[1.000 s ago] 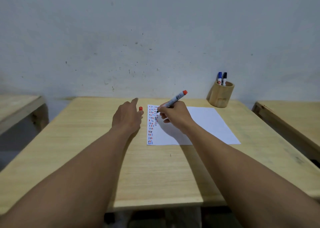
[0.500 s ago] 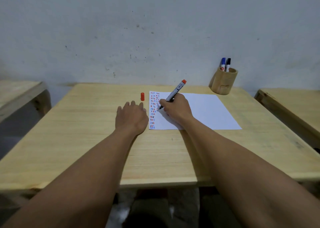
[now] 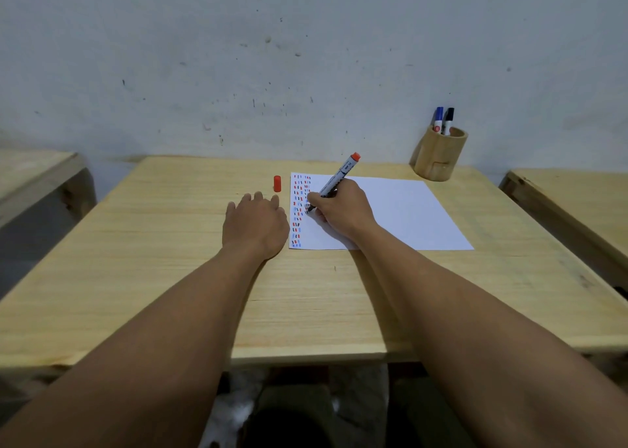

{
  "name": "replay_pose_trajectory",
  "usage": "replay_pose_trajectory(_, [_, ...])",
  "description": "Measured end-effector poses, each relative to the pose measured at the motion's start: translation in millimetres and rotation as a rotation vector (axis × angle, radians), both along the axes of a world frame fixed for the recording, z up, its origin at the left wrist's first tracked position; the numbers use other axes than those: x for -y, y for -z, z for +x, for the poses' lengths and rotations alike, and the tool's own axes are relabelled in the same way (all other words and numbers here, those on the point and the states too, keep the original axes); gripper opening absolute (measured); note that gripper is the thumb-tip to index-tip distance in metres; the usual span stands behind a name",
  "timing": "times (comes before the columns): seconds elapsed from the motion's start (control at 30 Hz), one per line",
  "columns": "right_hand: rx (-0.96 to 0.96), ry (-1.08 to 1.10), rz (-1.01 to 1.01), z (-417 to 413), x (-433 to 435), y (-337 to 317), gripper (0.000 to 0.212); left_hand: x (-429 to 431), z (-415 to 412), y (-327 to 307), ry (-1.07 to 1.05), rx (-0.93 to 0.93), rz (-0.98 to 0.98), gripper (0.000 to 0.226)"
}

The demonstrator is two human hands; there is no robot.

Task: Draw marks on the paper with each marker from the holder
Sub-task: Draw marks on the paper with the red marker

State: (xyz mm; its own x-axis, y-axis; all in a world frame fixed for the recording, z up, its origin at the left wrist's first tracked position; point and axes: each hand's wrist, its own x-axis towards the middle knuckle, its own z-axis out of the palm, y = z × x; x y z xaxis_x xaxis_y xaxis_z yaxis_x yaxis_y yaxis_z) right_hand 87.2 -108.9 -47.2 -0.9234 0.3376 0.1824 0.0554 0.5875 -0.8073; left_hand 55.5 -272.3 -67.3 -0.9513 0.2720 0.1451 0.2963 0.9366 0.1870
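Note:
A white paper (image 3: 401, 209) lies on the wooden table (image 3: 170, 260), with columns of red, blue and black dashes down its left edge. My right hand (image 3: 339, 209) grips a red marker (image 3: 339, 177), tip down on the paper by the dashes, red end pointing up and away. My left hand (image 3: 255, 225) rests flat on the table just left of the paper, fingers apart, holding nothing. The marker's red cap (image 3: 277, 183) stands on the table beyond my left fingers. A wooden holder (image 3: 440, 157) at the back right contains a blue marker (image 3: 438, 119) and a black marker (image 3: 448, 119).
A pale wall (image 3: 306, 56) rises right behind the table. Other wooden tables stand at the left (image 3: 30, 172) and the right (image 3: 577, 202), separated by narrow gaps.
My left hand drew back from the red cap, left the cap standing and settled flat beside the paper. My right hand slid the marker tip down the paper. The view tilted.

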Motion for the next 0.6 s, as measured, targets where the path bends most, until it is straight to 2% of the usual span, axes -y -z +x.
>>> replay_pose_trajectory(0.27, [0.015, 0.007, -0.037, -0.3, -1.8, -0.3, 0.024, -0.9, 2.6, -2.6, -0.005, -0.034, 0.054, 0.049])
replay_pose_trajectory(0.5, [-0.018, 0.067, -0.246, -1.9, -8.6, -3.1, 0.028, -1.9, -6.6, -13.5, -0.125, -0.103, 0.241, 0.03])
replay_pose_trajectory(0.6, [-0.022, 0.056, -0.334, -6.0, -11.4, -5.8, 0.031, -7.1, -19.5, -21.9, -0.171, -0.108, 0.372, 0.034])
